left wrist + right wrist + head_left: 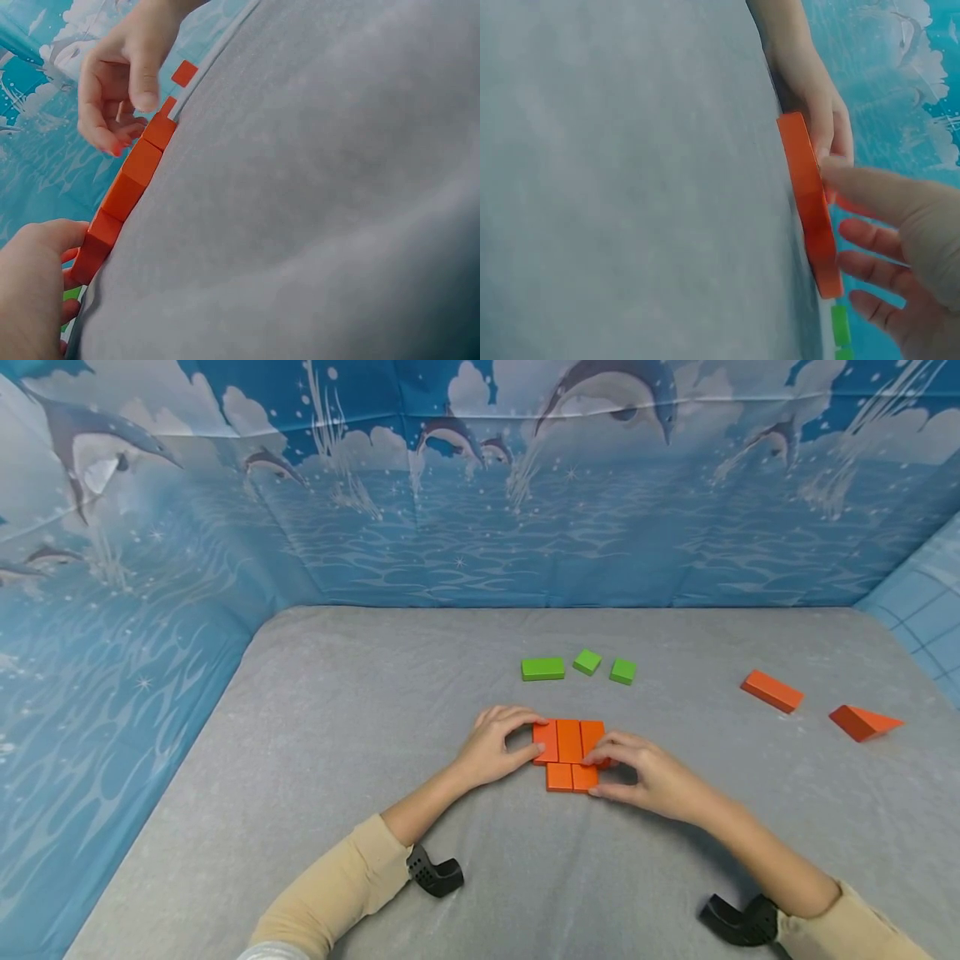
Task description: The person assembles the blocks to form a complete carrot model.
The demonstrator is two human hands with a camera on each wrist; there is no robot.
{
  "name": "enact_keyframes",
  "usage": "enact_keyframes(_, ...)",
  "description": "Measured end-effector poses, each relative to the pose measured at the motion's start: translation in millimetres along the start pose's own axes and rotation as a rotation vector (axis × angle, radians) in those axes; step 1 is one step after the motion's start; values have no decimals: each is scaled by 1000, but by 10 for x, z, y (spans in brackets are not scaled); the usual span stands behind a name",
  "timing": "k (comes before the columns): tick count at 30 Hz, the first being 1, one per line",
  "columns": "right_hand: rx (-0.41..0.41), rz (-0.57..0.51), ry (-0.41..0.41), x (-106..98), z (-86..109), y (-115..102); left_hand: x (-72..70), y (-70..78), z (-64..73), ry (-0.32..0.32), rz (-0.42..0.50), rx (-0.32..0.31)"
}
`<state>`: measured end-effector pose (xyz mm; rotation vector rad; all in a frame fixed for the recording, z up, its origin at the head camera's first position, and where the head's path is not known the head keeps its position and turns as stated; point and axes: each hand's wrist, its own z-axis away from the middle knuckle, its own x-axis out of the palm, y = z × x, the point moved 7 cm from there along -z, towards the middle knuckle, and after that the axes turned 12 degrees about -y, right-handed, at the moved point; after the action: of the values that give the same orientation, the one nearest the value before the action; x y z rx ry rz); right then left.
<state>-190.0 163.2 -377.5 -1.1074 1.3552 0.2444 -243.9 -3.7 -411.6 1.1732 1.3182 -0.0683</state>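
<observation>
A flat group of orange blocks (568, 741) lies on the grey cloth. Oblong blocks stand side by side in the far row, and two smaller blocks (558, 777) sit against their near side. My left hand (498, 747) grips the leftmost oblong block (97, 244) with thumb and index finger at its corner and side. At the right end, my right hand (648, 777) hangs over the blocks with fingers loosely bent. Its thumb and index tip lie close to the right small block (583, 778); whether they touch it is hard to tell.
Three green blocks (543, 669) lie beyond the orange group. Off to the right are an orange oblong block (772, 692) and an orange wedge-shaped block (865, 723). A blue dolphin-print curtain (480, 527) hangs behind the cloth-covered surface (337, 693).
</observation>
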Motion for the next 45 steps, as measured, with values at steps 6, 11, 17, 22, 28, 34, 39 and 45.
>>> enact_keyframes(6, 21, 22, 166, -379, 88, 154, -2, 3, -1, 0, 0, 6)
enact_keyframes(11, 205, 110, 337, -744, 361, 685, -12, 18, -4, 1, -1, -5)
enact_keyframes(17, 461, 122, 436, -910, 937, 1682, -12, 18, -6, 2, -10, -9)
enact_keyframes(22, 666, 39, 376, -1074, 1166, 1604, -12, 17, -3, 8, -6, -3)
enact_keyframes(28, 760, 71, 375, -1083, 1377, 1688, -13, 18, 2, 10, -6, 2)
enact_keyframes(34, 816, 56, 338, -1024, 1456, 1761, -4, 13, 2, 5, -11, 1)
enact_keyframes(39, 842, 44, 320, -983, 1485, 1789, 2, 9, -1, 3, -10, 0)
enact_keyframes(45, 868, 43, 322, -949, 1493, 1819, 0, 5, -1, 4, -9, 0)
